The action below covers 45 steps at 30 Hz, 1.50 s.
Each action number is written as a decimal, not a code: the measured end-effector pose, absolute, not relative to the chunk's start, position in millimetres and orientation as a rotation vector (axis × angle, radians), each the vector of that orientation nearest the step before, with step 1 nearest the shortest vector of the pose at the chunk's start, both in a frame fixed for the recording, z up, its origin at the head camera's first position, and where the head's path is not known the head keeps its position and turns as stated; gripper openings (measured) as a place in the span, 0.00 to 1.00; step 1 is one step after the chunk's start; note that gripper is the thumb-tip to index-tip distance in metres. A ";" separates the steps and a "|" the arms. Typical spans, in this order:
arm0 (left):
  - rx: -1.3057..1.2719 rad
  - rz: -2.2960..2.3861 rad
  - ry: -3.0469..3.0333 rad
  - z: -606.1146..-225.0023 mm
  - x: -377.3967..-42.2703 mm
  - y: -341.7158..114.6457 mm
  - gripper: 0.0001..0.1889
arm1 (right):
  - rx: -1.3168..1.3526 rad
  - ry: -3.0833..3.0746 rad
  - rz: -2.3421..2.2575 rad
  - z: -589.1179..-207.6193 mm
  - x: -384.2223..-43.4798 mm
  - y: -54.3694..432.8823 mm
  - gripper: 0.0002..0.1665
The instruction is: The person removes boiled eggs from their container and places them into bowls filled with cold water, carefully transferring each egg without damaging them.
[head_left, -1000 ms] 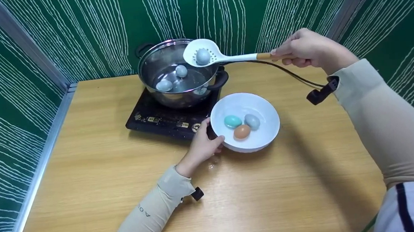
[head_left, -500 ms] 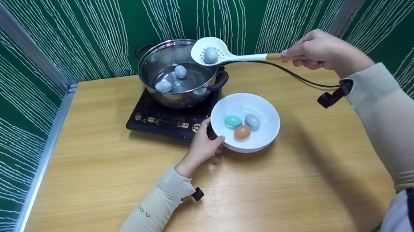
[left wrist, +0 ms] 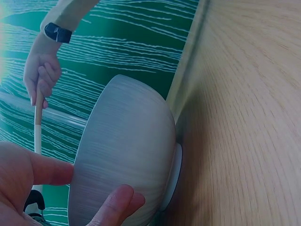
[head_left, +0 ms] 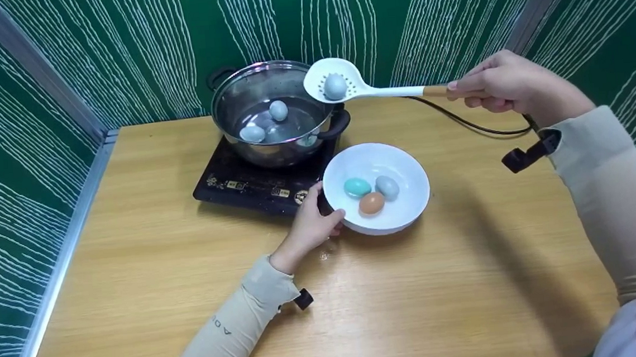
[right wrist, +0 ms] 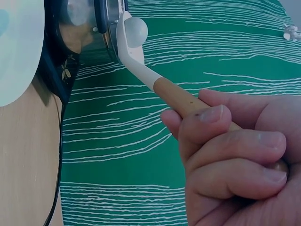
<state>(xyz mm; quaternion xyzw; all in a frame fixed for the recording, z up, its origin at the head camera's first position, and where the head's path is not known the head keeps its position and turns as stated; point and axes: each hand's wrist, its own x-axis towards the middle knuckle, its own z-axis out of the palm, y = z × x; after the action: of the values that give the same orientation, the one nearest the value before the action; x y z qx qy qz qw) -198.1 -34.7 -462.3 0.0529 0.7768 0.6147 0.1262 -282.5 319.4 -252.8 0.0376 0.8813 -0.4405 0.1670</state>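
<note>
My right hand (head_left: 513, 83) grips the wooden handle of a white slotted spoon (head_left: 390, 91), fingers wrapped round it in the right wrist view. In the spoon's bowl lies a pale blue-grey egg (head_left: 335, 86), raised at the pot's right rim. The steel pot (head_left: 279, 150) holds water and more pale eggs, among them one egg (head_left: 278, 110) near its middle. My left hand (head_left: 312, 221) holds the white bowl (head_left: 406, 161) by its left side, thumb at the rim and fingers against the outer wall. Inside the bowl are a turquoise egg (head_left: 357, 187), a brown egg (head_left: 372, 203) and a grey-blue egg (head_left: 387, 187).
The pot stands on a black induction cooker (head_left: 252, 191), whose cord (head_left: 471, 126) runs off to the right. Side handles, such as the black pot handle (head_left: 338, 125), jut out towards the bowl. A green wall (head_left: 340, 9) with white lines closes off the wooden table (head_left: 361, 310) behind.
My right hand has moved to the right, carrying the slotted spoon and its egg from over the pot to the pot's right rim. The left hand and the bowl have stayed in place.
</note>
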 end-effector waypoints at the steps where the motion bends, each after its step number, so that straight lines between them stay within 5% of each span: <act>1: 0.152 1.786 2.265 -462.3 -198.0 -34.9 0.43 | 0.101 2.510 -1.255 -253.9 -281.1 320.9 0.13; 45: 0.166 1.777 2.272 -461.5 -197.3 -35.6 0.43 | 0.139 2.599 -1.068 -265.9 -252.2 396.3 0.17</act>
<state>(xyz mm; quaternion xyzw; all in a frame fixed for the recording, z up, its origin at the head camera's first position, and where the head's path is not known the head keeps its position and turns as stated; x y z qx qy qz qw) -197.3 -35.6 -461.5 0.0569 0.7802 0.6101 0.1260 -252.2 396.3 -265.9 0.0486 0.9114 -0.3746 0.1635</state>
